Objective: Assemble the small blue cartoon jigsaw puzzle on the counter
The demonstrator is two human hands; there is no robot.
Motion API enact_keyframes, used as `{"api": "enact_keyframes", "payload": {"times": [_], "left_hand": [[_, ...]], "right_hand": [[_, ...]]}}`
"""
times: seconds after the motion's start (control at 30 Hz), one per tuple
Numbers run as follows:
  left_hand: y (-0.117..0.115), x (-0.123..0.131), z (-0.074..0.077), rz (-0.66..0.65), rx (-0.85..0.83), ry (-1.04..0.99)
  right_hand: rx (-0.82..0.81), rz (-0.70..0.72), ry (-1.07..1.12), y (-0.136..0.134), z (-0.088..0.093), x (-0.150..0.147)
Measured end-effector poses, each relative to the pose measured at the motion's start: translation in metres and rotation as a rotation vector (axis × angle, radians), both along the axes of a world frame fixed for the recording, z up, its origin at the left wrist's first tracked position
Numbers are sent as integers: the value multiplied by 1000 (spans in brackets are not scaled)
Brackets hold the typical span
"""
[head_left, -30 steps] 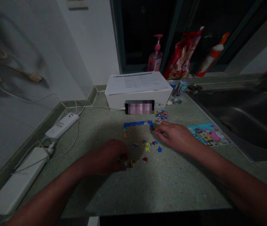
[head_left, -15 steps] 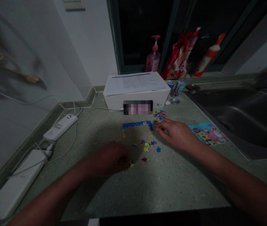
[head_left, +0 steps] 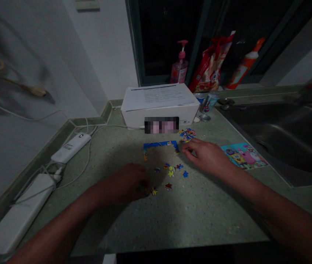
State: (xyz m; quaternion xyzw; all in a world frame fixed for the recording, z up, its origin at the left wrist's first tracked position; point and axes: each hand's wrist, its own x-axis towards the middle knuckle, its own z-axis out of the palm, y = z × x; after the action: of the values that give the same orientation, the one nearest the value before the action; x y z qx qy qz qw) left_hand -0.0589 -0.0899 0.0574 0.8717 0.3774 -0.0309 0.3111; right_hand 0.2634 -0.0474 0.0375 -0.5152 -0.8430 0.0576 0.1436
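The fingers of the left hand [head_left: 128, 183], at the lower centre of the frame, curl down over a few small jigsaw pieces; they are in deep shadow, so I cannot tell whether one is gripped. A yellow piece [head_left: 154, 191] lies just beside them. The right hand [head_left: 205, 154], right of centre, has thumb and forefinger brought close together, just beside the right end of a partly joined puzzle border [head_left: 160, 144]; whether they pinch anything cannot be made out. That border sits at mid-frame: its blue top edge looks joined from corner to corner, with a short run down each side, while the bottom edge and the whole middle are unfilled. Below it lie loose pieces, among them a yellow cluster [head_left: 171, 170], a blue piece [head_left: 185, 173] and a reddish-brown piece [head_left: 168, 186]. A heap of pieces [head_left: 187, 133] waits above the right hand, so by my judgement most of the picture is left to build. Further out on the worktop [head_left: 189, 220], a colourful picture card [head_left: 244, 156] lies right of the right hand, and a phone [head_left: 161, 125] leans against a white box [head_left: 134, 118] at upper centre.
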Motion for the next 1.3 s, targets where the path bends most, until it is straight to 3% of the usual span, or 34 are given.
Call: {"api": "enact_keyframes", "payload": {"times": [0.43, 0.8, 1.3], "left_hand": [[1, 7, -6, 37, 22, 92], [2, 5, -7, 79, -3, 66], [9, 9, -19, 85, 83, -27]], "right_hand": [[2, 15, 6, 1, -1, 1], [-11, 4, -17, 0, 1, 0], [-1, 25, 4, 0, 0, -1]]}}
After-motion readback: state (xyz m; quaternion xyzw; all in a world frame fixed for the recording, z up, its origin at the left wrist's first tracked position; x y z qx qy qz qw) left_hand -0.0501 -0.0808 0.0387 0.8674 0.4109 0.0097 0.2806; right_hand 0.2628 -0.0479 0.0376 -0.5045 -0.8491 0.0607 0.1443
